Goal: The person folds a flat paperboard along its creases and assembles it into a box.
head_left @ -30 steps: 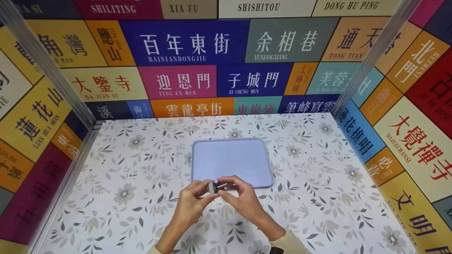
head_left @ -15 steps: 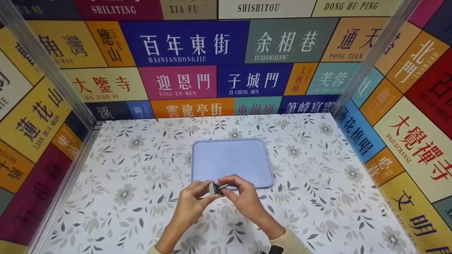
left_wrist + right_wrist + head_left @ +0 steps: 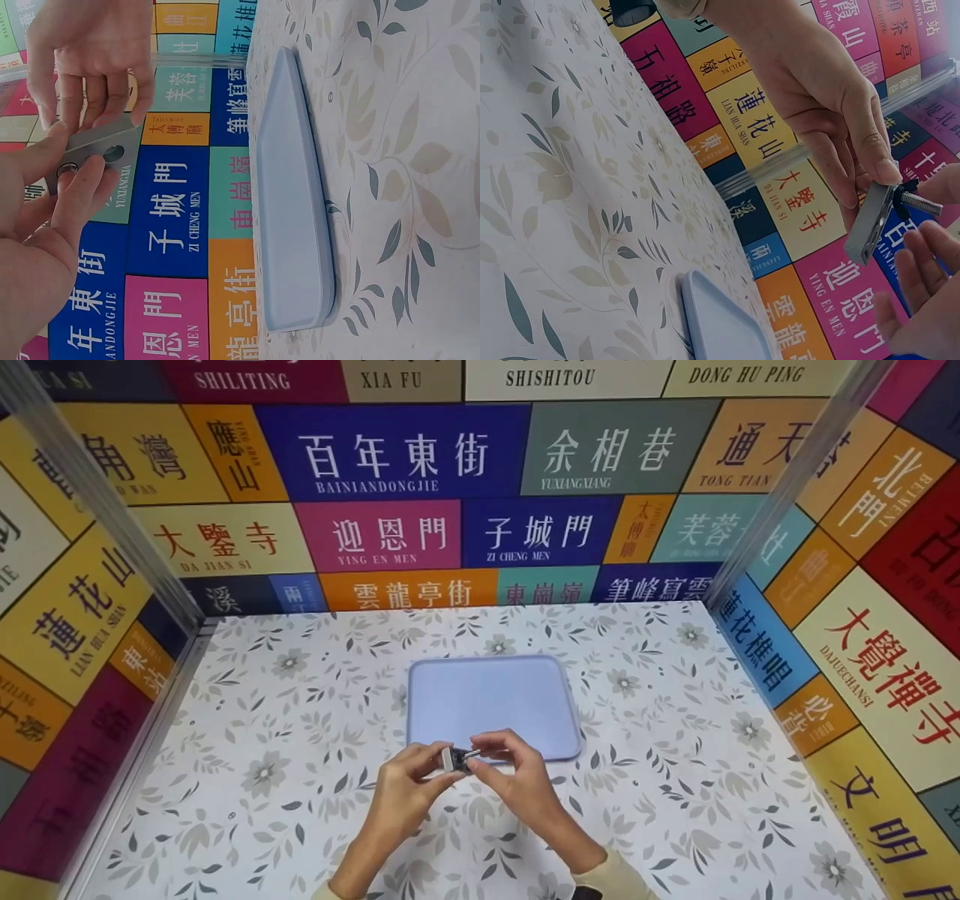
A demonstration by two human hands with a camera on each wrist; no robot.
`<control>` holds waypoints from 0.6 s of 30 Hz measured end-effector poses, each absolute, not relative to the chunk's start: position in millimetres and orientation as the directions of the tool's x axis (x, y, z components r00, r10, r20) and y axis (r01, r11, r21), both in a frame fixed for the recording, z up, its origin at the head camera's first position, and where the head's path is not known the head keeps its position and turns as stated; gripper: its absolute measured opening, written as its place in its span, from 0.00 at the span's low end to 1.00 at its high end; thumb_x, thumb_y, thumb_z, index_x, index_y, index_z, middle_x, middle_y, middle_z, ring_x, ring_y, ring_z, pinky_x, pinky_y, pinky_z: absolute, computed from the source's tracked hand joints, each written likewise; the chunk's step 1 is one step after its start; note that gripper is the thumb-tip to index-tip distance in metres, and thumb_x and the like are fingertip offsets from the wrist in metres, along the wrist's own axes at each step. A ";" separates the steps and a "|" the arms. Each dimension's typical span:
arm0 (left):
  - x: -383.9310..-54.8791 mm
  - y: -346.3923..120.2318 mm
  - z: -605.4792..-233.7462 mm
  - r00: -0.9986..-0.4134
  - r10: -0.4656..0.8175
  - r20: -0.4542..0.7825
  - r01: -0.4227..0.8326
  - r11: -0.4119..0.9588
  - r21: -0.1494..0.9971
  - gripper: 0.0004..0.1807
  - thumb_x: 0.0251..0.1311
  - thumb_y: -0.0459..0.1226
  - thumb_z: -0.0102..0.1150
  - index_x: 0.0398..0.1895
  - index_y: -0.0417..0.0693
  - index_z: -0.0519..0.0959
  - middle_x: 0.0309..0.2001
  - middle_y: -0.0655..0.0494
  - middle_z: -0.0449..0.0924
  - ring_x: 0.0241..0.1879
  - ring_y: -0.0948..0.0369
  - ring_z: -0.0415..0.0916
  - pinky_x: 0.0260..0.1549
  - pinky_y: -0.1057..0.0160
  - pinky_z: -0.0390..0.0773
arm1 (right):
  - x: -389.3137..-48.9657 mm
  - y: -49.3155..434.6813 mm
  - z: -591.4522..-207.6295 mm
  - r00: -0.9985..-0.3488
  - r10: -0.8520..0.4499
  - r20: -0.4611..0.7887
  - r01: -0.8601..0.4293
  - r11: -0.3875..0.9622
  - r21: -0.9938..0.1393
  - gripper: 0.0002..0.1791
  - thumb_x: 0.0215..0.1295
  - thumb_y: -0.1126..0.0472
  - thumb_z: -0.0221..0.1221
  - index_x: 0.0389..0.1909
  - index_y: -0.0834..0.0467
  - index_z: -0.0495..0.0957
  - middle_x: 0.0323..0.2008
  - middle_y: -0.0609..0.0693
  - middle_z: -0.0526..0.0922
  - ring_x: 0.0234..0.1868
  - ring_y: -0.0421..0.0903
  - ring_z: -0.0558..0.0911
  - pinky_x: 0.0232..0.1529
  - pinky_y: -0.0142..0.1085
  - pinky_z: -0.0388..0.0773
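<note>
Just in front of the pale blue tray, my left hand [image 3: 409, 780] pinches a small grey metal bracket [image 3: 97, 146] between thumb and fingers. The bracket has round holes in its flat face, in the left wrist view. A threaded bolt [image 3: 922, 204] sticks out of it toward my right hand [image 3: 517, 772]. At the bolt's base sits a black part like a wing nut [image 3: 901, 196]. My right thumb and fingers are curled about this black part and seem to pinch it; the exact contact is partly hidden. Both hands hold the piece above the table.
The pale blue tray [image 3: 491, 701] lies flat on the table [image 3: 300, 825], which has a leaf and flower pattern. Panels with Chinese lettering [image 3: 390, 450] stand behind and at both sides, with clear corner strips [image 3: 780, 510] between them.
My right fingers close in at the black part and then spread slightly apart, with the thumb shifting round the bolt. My left hand and the bracket stay almost still.
</note>
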State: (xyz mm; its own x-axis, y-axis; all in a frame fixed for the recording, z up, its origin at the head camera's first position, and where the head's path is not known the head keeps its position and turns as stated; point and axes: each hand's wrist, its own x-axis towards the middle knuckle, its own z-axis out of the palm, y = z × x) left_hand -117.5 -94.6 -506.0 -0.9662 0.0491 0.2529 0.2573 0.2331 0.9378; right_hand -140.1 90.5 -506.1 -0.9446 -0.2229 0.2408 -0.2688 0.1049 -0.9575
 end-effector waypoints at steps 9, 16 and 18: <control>-116.7 -94.3 -507.8 -0.963 0.056 0.262 0.268 0.248 0.931 0.19 0.55 0.33 0.73 0.50 0.37 0.84 0.39 0.46 0.81 0.44 0.53 0.86 0.44 0.70 0.89 | -138.9 85.4 -506.3 -0.967 -0.234 0.097 -0.128 0.123 -0.984 0.12 0.63 0.61 0.69 0.43 0.62 0.82 0.42 0.58 0.85 0.42 0.40 0.83 0.57 0.34 0.85; -116.7 -94.2 -508.8 -0.960 0.061 0.272 0.278 0.258 0.925 0.19 0.55 0.32 0.73 0.50 0.35 0.84 0.39 0.46 0.81 0.44 0.52 0.86 0.44 0.69 0.89 | -138.7 83.7 -505.3 -0.967 -0.233 0.103 -0.126 0.088 -0.988 0.14 0.62 0.61 0.69 0.45 0.64 0.82 0.46 0.60 0.84 0.43 0.40 0.85 0.58 0.34 0.84; -116.8 -94.2 -508.7 -0.959 0.059 0.278 0.284 0.260 0.923 0.19 0.55 0.32 0.73 0.50 0.34 0.84 0.39 0.46 0.81 0.44 0.51 0.86 0.44 0.69 0.89 | -139.0 83.5 -505.5 -0.968 -0.230 0.104 -0.126 0.083 -0.989 0.15 0.61 0.62 0.69 0.46 0.65 0.82 0.46 0.60 0.84 0.44 0.39 0.85 0.59 0.35 0.84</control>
State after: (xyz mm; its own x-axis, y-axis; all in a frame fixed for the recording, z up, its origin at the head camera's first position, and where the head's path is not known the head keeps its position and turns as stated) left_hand -116.8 -94.2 -508.7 -0.9586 0.0593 0.2784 0.2841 0.2596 0.9230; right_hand -139.0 83.5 -505.5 -0.9677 -0.2299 0.1035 -0.1255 0.0831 -0.9886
